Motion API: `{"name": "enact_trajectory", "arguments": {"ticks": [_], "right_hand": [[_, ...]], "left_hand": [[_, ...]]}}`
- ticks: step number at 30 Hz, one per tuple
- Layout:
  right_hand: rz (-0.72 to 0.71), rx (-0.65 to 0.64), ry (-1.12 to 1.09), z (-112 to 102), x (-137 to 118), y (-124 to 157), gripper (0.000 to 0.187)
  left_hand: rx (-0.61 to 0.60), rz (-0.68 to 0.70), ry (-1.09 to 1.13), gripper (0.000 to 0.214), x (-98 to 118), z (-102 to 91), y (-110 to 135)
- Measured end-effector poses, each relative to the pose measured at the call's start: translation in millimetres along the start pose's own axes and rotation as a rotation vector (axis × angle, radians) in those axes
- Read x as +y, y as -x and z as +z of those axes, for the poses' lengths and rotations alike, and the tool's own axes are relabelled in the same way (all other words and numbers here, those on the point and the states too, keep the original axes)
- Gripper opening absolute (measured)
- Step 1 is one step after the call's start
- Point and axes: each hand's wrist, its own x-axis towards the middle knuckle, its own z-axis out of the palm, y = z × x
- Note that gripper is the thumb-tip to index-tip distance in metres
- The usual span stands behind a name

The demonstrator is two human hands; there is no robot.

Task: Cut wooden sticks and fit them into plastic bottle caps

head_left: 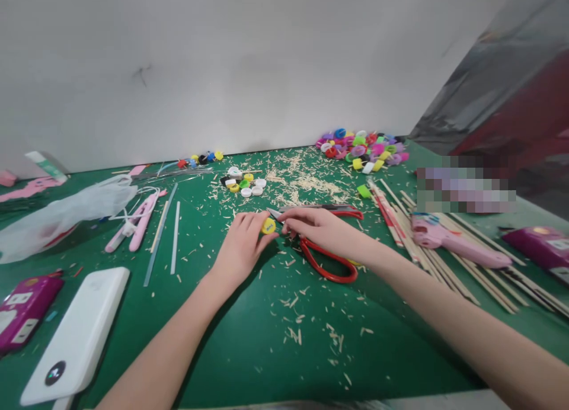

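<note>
My left hand (242,244) rests on the green table (249,351) and pinches a small yellow bottle cap (268,226) between thumb and fingers. My right hand (322,229) is closed over red-handled scissors (331,262). The scissor blades point left and their tip touches the yellow cap. The red handle loops stick out below and behind my right hand.
Wood shavings litter the table. White and yellow caps (246,183) lie behind my hands, a heap of coloured caps (362,146) at the back right. Wooden sticks (444,262) and a pink glue gun (448,238) lie right. A white power bank (77,336), plastic bag (66,211) and glue sticks (175,238) lie left.
</note>
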Motion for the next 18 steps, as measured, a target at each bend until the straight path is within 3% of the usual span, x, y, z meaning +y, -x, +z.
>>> {"name": "enact_trajectory", "arguments": {"ticks": [3, 7, 10, 14, 18], "right_hand": [[0.014, 0.07, 0.038, 2.8, 5.1, 9.1, 0.029], [-0.065, 0.199, 0.314, 0.7, 12.6, 14.7, 0.025], [-0.111, 0.279, 0.493, -5.7, 18.7, 15.0, 0.025], [-0.082, 0.356, 0.565, -15.3, 23.4, 14.5, 0.027], [-0.082, 0.412, 0.614, -22.1, 25.8, 14.1, 0.03]], "left_hand": [[0.012, 0.013, 0.009, 0.035, -2.1, 0.8, 0.4], [0.017, 0.016, 0.074, 0.031, 0.1, -0.1, -0.6], [0.013, -0.115, 0.238, 0.03, 5.6, -1.4, -3.9], [-0.031, -0.433, 0.735, 0.037, 12.3, -2.9, -9.5], [-0.019, -0.656, 1.3, 0.039, 16.5, -7.9, -15.0]]}}
